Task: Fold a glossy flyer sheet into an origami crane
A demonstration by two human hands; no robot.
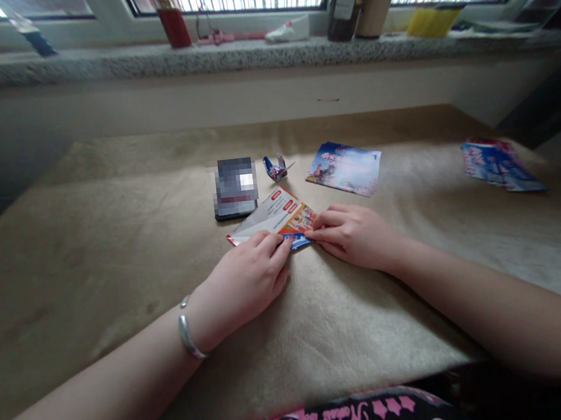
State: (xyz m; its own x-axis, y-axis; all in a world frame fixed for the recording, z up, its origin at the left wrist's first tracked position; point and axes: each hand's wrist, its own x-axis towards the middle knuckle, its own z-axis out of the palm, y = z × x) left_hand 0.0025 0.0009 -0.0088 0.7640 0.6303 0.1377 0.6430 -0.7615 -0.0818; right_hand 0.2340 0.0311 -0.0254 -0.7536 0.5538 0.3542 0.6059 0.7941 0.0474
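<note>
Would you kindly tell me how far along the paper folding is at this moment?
Done: one small folded paper figure sits beside the phone. In hand: the left hand and right hand press on a printed sheet, seemingly partly folded. Left: a picture sheet behind it and more sheets at the far right lie flat, unfolded.

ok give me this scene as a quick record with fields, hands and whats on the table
surface: table under a beige cloth
left hand: fingertips pressing the near edge of the folded leaflet; bracelet on the wrist
right hand: fingers pressing the leaflet's right corner
behind the leaflet: phone, small paper crane
further right: printed sheet lying flat; loose sheets near the table's right edge
windowsill: red container among other items
</note>
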